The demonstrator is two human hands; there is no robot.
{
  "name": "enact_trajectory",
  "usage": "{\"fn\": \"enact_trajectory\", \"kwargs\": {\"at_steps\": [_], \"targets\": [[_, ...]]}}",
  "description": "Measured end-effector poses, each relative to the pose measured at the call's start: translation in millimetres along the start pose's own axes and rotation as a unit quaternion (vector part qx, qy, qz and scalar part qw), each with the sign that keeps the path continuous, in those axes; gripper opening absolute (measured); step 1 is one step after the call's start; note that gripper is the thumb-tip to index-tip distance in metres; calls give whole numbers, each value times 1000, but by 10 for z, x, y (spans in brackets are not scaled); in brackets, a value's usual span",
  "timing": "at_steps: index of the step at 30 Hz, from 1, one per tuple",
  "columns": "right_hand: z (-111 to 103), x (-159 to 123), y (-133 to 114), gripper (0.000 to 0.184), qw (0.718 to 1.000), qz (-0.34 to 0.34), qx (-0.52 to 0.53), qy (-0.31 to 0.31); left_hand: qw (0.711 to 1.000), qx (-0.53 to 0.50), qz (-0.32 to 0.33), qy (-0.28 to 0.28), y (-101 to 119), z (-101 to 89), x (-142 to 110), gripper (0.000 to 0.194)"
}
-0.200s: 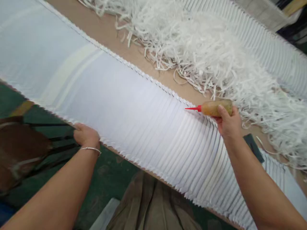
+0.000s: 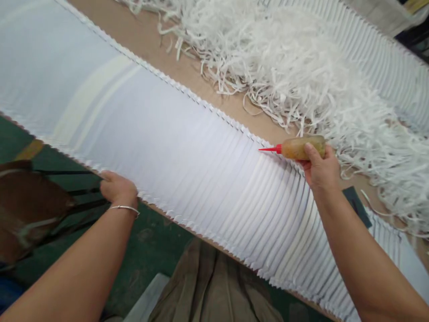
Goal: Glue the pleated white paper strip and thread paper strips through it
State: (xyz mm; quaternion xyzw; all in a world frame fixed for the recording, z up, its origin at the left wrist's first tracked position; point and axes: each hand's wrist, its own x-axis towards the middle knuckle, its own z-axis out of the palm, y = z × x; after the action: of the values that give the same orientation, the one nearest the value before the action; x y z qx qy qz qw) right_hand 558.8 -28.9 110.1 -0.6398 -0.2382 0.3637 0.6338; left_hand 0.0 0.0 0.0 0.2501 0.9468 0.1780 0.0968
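My right hand [image 2: 323, 170] is closed around a squeeze bottle [image 2: 296, 148] of yellowish liquid. Its thin red nozzle [image 2: 270, 149] points left, over the far border of a long row of overlapping white sheets [image 2: 174, 147]. Toward the right these sheets fan into ridges, while the left part looks smoother, with pale yellow bands. At the row's near edge, my left hand [image 2: 119, 185] is closed with its fingers curled over the border; the fingertips are hidden. A bracelet circles that wrist.
A large heap of thin white strips [image 2: 284, 62] covers the brown tabletop's [image 2: 140, 36] far side. Behind it runs another ridged row of white sheets [image 2: 378, 53]. A dark flat piece [image 2: 357, 205] lies beside my right forearm. A brown stool [image 2: 30, 201] stands on the green floor at left.
The view has shifted slightly. Both hands keep nearly the same places, and the bottle stays in my right hand with its nozzle over the far border.
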Motion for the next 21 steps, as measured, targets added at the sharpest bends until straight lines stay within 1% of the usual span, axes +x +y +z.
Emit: {"fn": "enact_trajectory", "kwargs": {"at_steps": [2, 3, 10, 15, 21], "targets": [[1, 14, 5, 51, 1000, 3, -4, -2, 998, 26, -52, 17, 34, 3, -8, 67], [-1, 22, 8, 51, 1000, 4, -6, -3, 997, 32, -63, 21, 45, 6, -9, 66], [-22, 73, 54, 48, 1000, 9, -17, 1, 998, 19, -51, 31, -19, 68, 65, 67], [5, 92, 52, 52, 1000, 5, -9, 13, 998, 8, -51, 43, -44, 91, 92, 66], [21, 94, 52, 53, 1000, 10, -12, 25, 998, 0, -49, 41, -41, 94, 90, 66]]}}
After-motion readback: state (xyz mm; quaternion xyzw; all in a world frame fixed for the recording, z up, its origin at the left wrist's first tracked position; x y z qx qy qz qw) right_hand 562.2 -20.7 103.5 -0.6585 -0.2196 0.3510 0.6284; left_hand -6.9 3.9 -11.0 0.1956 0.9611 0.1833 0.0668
